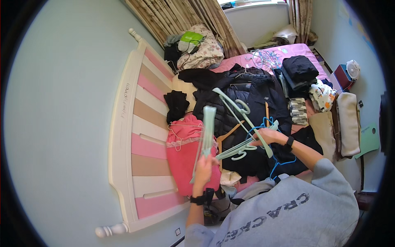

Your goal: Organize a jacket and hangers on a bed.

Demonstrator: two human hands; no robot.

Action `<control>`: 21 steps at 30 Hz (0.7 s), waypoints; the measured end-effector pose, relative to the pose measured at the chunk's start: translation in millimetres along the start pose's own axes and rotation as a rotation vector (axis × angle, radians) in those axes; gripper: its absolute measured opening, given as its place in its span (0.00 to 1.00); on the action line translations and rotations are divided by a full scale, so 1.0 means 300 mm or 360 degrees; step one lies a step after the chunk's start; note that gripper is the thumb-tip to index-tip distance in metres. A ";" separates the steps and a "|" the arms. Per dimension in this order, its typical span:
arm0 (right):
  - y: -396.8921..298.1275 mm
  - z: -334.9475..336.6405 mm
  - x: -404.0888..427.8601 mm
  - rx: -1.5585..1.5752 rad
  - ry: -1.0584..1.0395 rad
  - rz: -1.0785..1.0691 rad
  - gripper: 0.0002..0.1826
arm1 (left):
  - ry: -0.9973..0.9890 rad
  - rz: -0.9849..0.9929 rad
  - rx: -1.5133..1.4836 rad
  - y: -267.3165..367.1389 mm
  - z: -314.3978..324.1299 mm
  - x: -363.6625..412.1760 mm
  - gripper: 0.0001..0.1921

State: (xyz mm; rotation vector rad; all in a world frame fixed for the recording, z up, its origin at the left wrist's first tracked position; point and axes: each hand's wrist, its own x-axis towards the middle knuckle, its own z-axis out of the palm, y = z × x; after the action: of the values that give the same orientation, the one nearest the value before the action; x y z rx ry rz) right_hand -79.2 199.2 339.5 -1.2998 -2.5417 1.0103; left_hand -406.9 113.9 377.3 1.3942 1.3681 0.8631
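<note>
My left hand (203, 169) grips pale green plastic hangers (209, 126), held upright and blurred, so I cannot tell how many. Around another bunch of pale green hangers (236, 149) the fingers of my right hand (268, 136) are closed. One more green hanger (247, 119) slants across in front of that hand, its hook at the upper side. Beside the right hand are blue hangers (283, 163), partly hidden by it. A wooden hanger (229, 134) lies below, on dark clothes. Under my left hand is a pink garment (188, 154) with a white wire hanger (185, 124) on it.
Black jackets (253, 89) cover the bed's middle. Folded dark clothes (300, 69) and beige textiles (322, 131) line the right side. More hangers (265, 58) lie on the pink sheet (296, 49). A striped headboard (154, 132) borders the left; floral bedding (202, 55) is piled behind.
</note>
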 end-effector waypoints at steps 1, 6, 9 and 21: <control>-0.030 -0.014 0.012 -0.0063 -0.0186 0.0171 0.29 | -0.0030 0.0019 0.0108 0.011 0.052 0.000 0.18; -0.081 -0.026 0.017 -0.0171 -0.0250 0.0292 0.28 | -0.0287 0.0110 0.0082 -0.011 0.228 -0.008 0.19; -0.045 -0.001 0.015 -0.0211 -0.0319 0.0402 0.28 | -0.0484 0.0061 0.0126 -0.016 0.272 -0.027 0.18; -0.032 0.045 0.085 -0.0275 -0.0683 0.0049 0.27 | -0.0226 -0.0185 -0.0440 -0.131 0.319 -0.069 0.15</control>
State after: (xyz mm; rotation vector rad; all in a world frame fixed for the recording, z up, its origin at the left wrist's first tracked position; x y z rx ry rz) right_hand -107.0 207.6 330.1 -1.2815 -2.9916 1.2126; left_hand -330.6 75.0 315.7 1.1300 1.1612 0.8251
